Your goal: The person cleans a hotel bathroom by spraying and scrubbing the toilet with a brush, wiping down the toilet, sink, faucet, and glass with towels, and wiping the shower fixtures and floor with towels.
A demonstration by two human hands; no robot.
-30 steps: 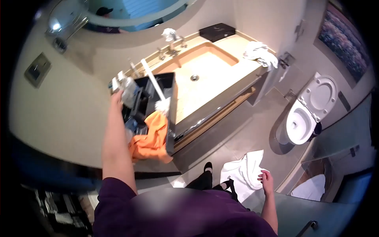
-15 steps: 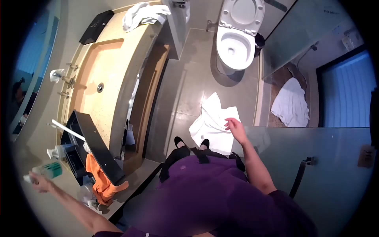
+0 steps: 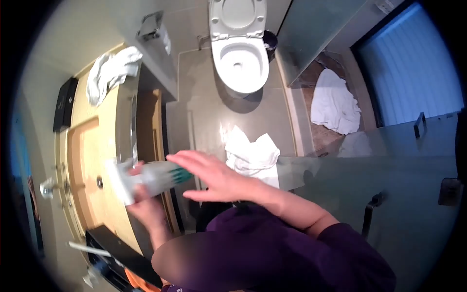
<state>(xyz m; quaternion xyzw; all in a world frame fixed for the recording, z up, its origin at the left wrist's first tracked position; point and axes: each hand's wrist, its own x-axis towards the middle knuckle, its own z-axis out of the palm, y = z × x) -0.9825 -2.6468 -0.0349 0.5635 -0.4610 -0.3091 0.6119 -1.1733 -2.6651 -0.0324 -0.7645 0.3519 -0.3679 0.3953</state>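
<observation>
My left hand (image 3: 147, 207) is wrapped round a translucent bottle (image 3: 159, 178) with a white top and green at its other end. The bottle lies sideways in the air in front of the counter edge, and motion blurs its top. Close to the green end is my right hand (image 3: 214, 177), fingers stretched out and thumb apart. Whether it touches the bottle I cannot tell. Beyond my right hand, a crumpled white towel (image 3: 255, 155) lies on the grey floor.
At left runs a washbasin counter (image 3: 121, 109) bearing a white cloth (image 3: 112, 73) and a black box (image 3: 64, 104). A black caddy (image 3: 124, 255) with an orange cloth (image 3: 138, 281) stands lower left. A toilet (image 3: 241, 63), a shower towel (image 3: 333, 104) and a glass door (image 3: 335, 194) surround the floor.
My left hand has brought the bottle from the far lower left to the middle, in front of my body. My right hand has moved left towards it. The view has shifted.
</observation>
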